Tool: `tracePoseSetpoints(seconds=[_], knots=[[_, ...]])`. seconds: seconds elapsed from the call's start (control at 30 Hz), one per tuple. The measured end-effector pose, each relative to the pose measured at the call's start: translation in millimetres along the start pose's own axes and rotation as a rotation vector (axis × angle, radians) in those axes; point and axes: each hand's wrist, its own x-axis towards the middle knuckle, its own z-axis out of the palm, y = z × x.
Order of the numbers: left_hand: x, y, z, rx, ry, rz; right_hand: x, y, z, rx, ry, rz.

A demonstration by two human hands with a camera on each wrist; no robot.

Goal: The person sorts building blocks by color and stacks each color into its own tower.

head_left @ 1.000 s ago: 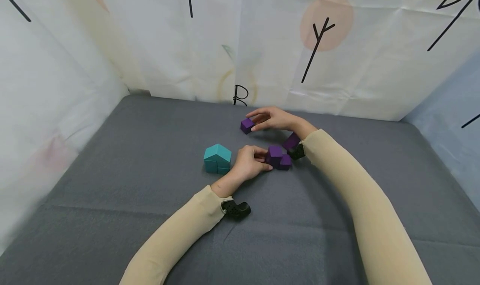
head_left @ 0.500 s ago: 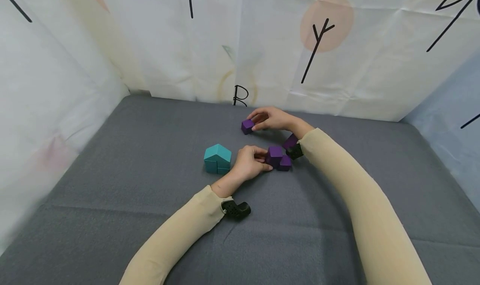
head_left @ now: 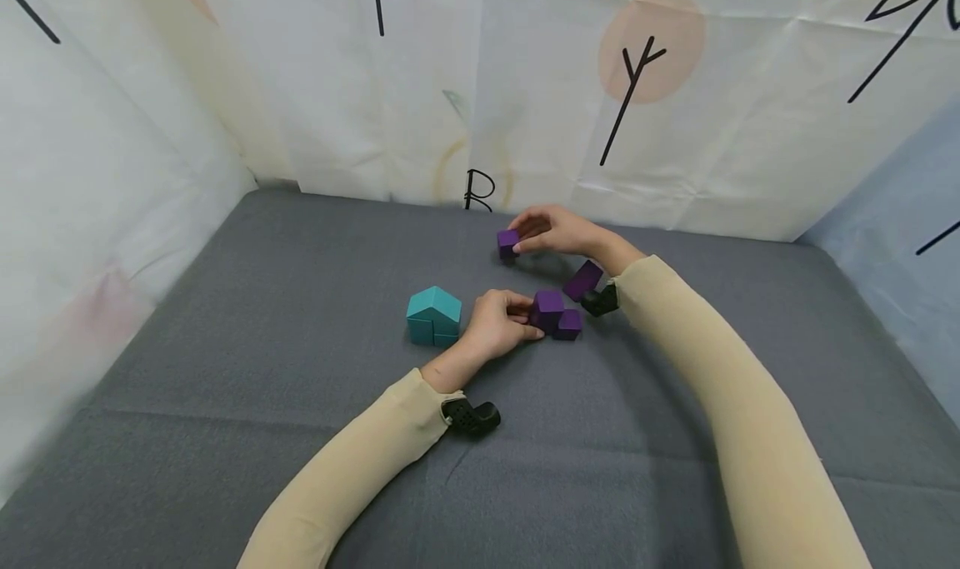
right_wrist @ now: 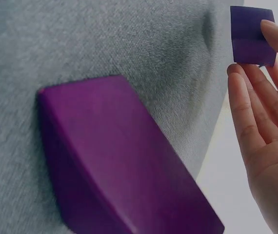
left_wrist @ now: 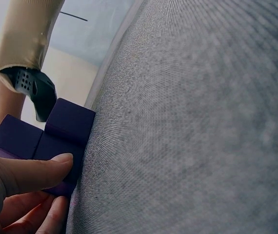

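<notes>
My left hand [head_left: 495, 326] grips a short stack of purple blocks [head_left: 547, 309] on the table. In the left wrist view the thumb lies on the lower purple cube [left_wrist: 56, 146], with another cube [left_wrist: 17, 136] on top of it. One more cube [head_left: 568, 325] sits against the stack's base on the right. Farther back, my right hand [head_left: 561, 232] pinches a small purple cube [head_left: 507, 244] between thumb and fingers, seemingly just above the cloth. A purple wedge-shaped block [right_wrist: 124, 156] lies on the table below the right wrist.
Left of my left hand stands a teal block house [head_left: 434, 316] with a peaked top. Grey cloth [head_left: 300, 277] covers the table. A white printed curtain [head_left: 360, 119] rises along the back edge, and dark wrist devices [head_left: 471, 417] sit at both cuffs.
My right hand has drawn back slightly to the right, and the small purple cube has moved and turned with it. The left hand and the stack stay in place.
</notes>
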Motion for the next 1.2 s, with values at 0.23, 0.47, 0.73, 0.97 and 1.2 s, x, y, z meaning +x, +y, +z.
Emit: tracePoseSetpoints(seconds=[0.23, 0.47, 0.73, 0.97, 1.2], knots=[[0.3, 0.5, -0.9, -0.007, -0.009, -0.014, -16, 1, -3, 0.01, 0.066, -0.008], [0.4, 1.0, -1.1, 0.001, -0.01, -0.029, -36, 5, -5, 0.004, 0.118, 0.0], [2.8, -2.2, -3.6, 0.023, -0.009, -0.011, -57, 7, -4, 0.033, 0.15, -0.021], [2.0, -2.4, -6.3, 0.023, -0.026, -0.017, -81, 11, 0, 0.049, 0.195, -0.015], [4.4, -4.9, -7.5, 0.034, -0.026, 0.0, -104, 17, 4, -0.003, 0.195, -0.007]])
